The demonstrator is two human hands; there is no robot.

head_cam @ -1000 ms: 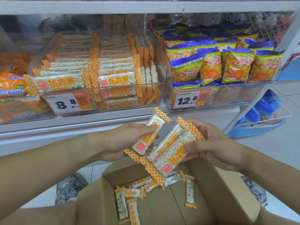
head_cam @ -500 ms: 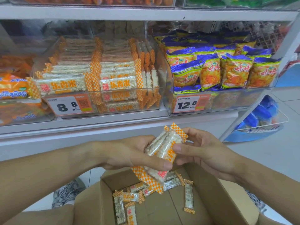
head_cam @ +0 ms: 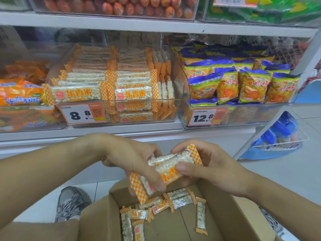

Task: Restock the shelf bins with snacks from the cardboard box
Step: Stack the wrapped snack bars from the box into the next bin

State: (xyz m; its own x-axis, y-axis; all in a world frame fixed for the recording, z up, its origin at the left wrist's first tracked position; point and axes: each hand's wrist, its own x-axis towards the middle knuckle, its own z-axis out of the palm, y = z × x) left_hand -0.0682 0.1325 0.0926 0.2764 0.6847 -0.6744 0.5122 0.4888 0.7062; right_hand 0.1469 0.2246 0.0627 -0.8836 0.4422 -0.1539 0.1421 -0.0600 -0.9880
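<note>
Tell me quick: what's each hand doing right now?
Left hand: grips the rice bar packs.
Right hand: grips the same packs, thumb on top.

**Shop aisle: shelving and floor**

A white shelf board (head_cam: 121, 26) is seen spanning the view, with a second white shelf ledge (head_cam: 43, 134) below it. A white upright post (head_cam: 278, 119) is set slanting at the right. Pale grey floor tiles (head_cam: 286, 173) with thin joints are laid beneath. A white wire basket (head_cam: 281, 145) holding blue packets is placed on the floor at right. Even, soft indoor light is noted; reflections are carried by clear plastic fronts.
</note>
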